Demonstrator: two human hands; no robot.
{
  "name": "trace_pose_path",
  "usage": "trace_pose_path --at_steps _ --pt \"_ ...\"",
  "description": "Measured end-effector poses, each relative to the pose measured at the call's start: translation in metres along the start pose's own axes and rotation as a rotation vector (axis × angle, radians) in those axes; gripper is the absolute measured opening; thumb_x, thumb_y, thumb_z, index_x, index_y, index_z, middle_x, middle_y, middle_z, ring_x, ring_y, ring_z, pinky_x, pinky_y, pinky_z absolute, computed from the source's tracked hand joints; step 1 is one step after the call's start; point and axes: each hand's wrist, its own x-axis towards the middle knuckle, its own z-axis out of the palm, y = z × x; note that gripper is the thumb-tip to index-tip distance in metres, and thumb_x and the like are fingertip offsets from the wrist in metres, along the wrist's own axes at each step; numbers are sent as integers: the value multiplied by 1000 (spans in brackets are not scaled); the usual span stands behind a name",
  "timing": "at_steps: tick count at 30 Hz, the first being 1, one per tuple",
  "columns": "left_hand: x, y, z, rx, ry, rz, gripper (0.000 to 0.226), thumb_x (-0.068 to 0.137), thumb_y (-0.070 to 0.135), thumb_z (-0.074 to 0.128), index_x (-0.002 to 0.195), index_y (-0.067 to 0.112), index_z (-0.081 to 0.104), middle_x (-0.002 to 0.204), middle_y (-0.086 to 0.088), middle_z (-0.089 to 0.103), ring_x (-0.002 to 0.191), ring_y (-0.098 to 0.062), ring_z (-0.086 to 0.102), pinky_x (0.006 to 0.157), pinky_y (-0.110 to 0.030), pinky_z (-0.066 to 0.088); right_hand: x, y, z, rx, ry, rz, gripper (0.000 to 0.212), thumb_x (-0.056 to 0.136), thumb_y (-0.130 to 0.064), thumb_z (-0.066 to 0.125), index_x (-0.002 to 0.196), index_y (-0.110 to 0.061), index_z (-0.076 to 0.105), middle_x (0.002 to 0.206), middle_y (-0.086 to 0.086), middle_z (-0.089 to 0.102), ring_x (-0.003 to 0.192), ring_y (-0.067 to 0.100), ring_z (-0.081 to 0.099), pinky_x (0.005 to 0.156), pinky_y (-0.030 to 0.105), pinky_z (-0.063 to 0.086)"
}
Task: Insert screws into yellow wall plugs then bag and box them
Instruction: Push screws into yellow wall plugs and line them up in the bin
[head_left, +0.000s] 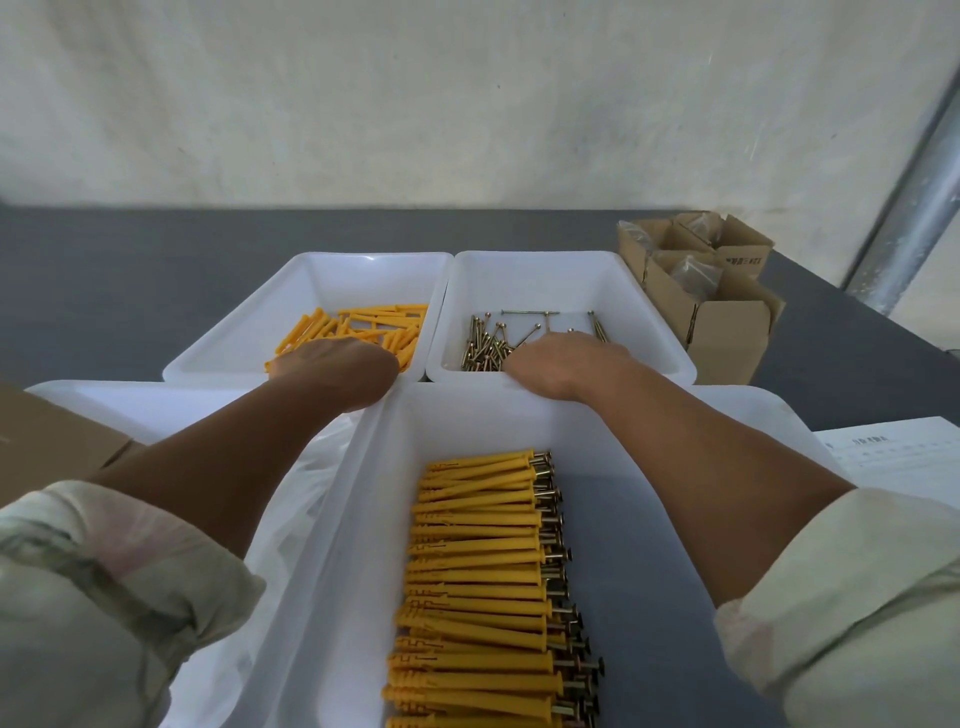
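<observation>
My left hand (337, 364) reaches down into the far left white bin (244, 332), onto the loose yellow wall plugs (374, 327); its fingers are hidden behind the wrist. My right hand (566, 361) reaches into the far right white bin (649, 322), among the loose brass screws (488, 348); its fingertips are hidden too. A near white bin (727, 441) between my forearms holds a neat stack of yellow plugs with screws inserted (488, 571).
Open cardboard boxes (717, 291) with bagged parts stand at the back right. A brown carton (41, 447) and clear plastic bags (291, 519) lie in a white tray at the left. A printed sheet (898, 457) lies at the right. A metal pole (914, 208) rises at the far right.
</observation>
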Motion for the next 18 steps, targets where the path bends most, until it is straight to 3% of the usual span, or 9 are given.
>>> trace_pose_path --at_steps 4,9,12,15,18 --pt "-1 0 0 -7 4 1 51 95 33 25 138 22 51 152 -2 40 143 -25 30 114 -46 22 -1 1 0 2 21 5 59 85 -44 33 134 -18 52 142 8 49 126 30 46 94 43 35" --pt "-4 1 -2 -30 10 11 49 95 31 27 135 22 53 150 -3 43 141 -25 34 113 -45 24 -3 2 2 31 88 5 53 82 -42 38 126 -17 56 129 9 57 112 30 53 84 39 37" --pt "-9 2 -3 -48 28 7 43 93 29 29 122 21 59 141 -5 51 131 -28 44 108 -45 30 -4 2 2 61 108 4 50 79 -39 40 121 -17 56 126 8 58 106 29 54 80 37 38" --pt "-15 3 -3 -86 67 -1 38 91 27 31 111 18 62 132 -8 57 119 -29 50 100 -42 34 -5 2 2 87 141 -7 36 75 -36 42 104 -19 55 121 8 59 94 27 52 76 35 37" --pt "-21 5 -4 -139 110 -41 32 89 27 34 104 17 61 125 -8 60 104 -27 51 86 -36 33 -6 3 5 123 219 -20 24 74 -35 44 90 -19 51 102 4 57 86 25 51 69 32 36"
